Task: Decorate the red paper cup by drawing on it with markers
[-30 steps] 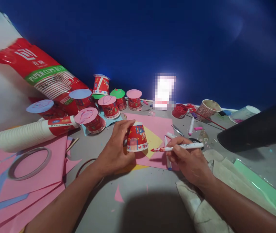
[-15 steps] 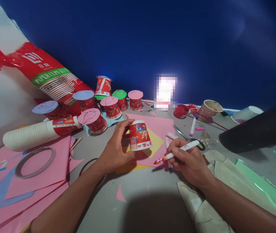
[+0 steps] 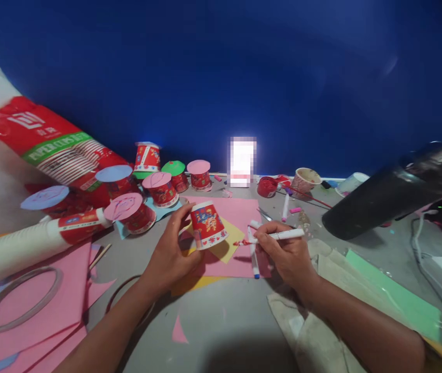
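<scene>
My left hand (image 3: 176,243) grips a red printed paper cup (image 3: 208,224) upside down, slightly tilted, above the pink paper (image 3: 240,210) and a yellow sheet (image 3: 230,248). Between the fingers of my right hand (image 3: 285,248) is a white marker (image 3: 288,234) with a red, stained tip pointing left toward the cup. A gap separates the tip from the cup. Beneath that hand lies another marker (image 3: 255,264) with a blue end. Behind my left hand stand several upturned cups topped with paper discs, among them one with a pink disc (image 3: 123,207).
At left are a bag of paper cups (image 3: 55,140), a stack of white cups (image 3: 18,248), a tape roll (image 3: 20,300) and pink sheets. A black cylinder (image 3: 380,197), a grey cloth (image 3: 333,290) and a green sheet (image 3: 395,295) lie right. A bright, pixelated rectangle (image 3: 242,161) stands at the back.
The view has shifted, so the scene sits further left. My left hand has turned the cup, bringing another part of its print forward. The marker in my right hand is now nearly level.
</scene>
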`<action>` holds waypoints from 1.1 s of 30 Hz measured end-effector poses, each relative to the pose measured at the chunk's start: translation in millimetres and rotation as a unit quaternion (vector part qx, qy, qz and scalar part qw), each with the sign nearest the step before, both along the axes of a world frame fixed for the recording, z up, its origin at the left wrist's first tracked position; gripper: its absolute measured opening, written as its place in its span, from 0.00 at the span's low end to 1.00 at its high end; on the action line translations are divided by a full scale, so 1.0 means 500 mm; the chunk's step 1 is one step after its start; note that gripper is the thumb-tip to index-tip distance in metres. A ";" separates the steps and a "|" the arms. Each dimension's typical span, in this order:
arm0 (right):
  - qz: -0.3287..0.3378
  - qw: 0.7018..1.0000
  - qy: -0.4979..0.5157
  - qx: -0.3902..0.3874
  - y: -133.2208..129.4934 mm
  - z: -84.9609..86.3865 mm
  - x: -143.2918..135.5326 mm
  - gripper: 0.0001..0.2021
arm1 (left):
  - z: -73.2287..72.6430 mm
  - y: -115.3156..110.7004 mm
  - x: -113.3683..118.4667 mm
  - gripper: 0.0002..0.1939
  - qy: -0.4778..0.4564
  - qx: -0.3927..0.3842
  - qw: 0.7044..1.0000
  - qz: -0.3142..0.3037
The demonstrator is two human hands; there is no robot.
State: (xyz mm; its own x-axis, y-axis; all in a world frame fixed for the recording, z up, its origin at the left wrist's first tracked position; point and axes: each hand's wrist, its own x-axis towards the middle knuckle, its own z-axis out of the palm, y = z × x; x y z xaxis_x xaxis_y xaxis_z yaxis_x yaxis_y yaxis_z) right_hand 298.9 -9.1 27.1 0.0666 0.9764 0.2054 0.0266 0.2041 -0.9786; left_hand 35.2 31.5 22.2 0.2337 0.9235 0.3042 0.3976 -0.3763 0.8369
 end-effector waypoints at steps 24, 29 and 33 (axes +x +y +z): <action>-0.198 0.924 -0.327 -0.024 0.152 -0.054 0.177 0.11 | -0.008 0.006 0.005 0.42 -0.016 0.003 0.998 0.056; -0.183 0.908 -0.375 -0.050 0.151 -0.047 0.182 0.11 | -0.005 0.005 0.009 0.41 -0.026 -0.006 0.999 0.046; -0.239 0.886 -0.391 -0.067 0.153 -0.028 0.209 0.13 | 0.001 0.005 0.015 0.41 -0.016 -0.014 0.999 0.043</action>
